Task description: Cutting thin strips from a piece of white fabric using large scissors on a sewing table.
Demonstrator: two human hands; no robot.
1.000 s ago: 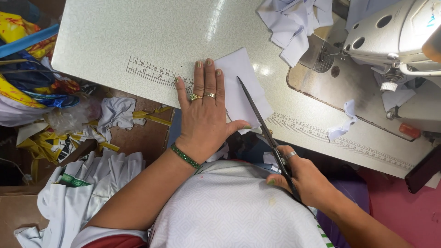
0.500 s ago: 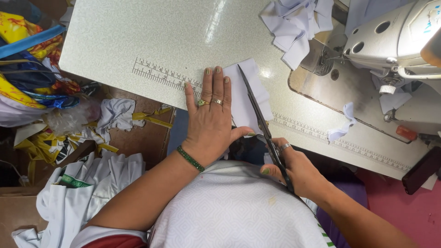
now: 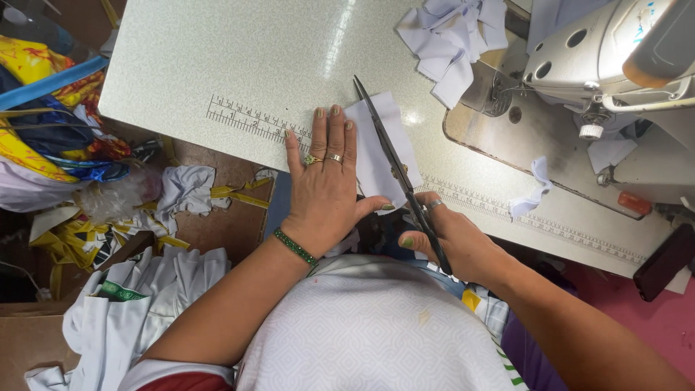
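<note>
A small white piece of cloth [image 3: 380,156] lies flat on the near edge of the pale speckled table [image 3: 217,58], just over the printed ruler strip [image 3: 250,119] that runs along that edge. The left hand [image 3: 326,192] lies palm down on the cloth's 9 o'clock half, fingers [image 3: 334,134] straight and close together, pointing to 12 o'clock, thumb stretched out toward 3 o'clock. It wears 2 rings and a green bracelet [image 3: 295,247] at the wrist.

Long dark scissors [image 3: 398,170] lie across the cloth, just at 3 o'clock of the left hand, the blades together or nearly so, the tip past the cloth's far edge at 12 o'clock. The right hand [image 3: 452,242] grips the handles at 5 o'clock of the cloth, fingers curled tight through and around them, down at the table's near edge.

Farther out at 1 o'clock sits a heap of white cloth scraps [image 3: 452,40], and beside it at 2 o'clock a grey-white sewing machine [image 3: 601,51] set into the table. A loose white strip [image 3: 532,190] lies at 3 o'clock on the machine bed. A dark flat object [image 3: 662,262] rests at the table's edge at 4 o'clock.

Off the table at 9 o'clock, the floor holds white garments [image 3: 130,304], yellow strips [image 3: 232,194] and a pile of bright yellow and blue fabric [image 3: 43,116].
</note>
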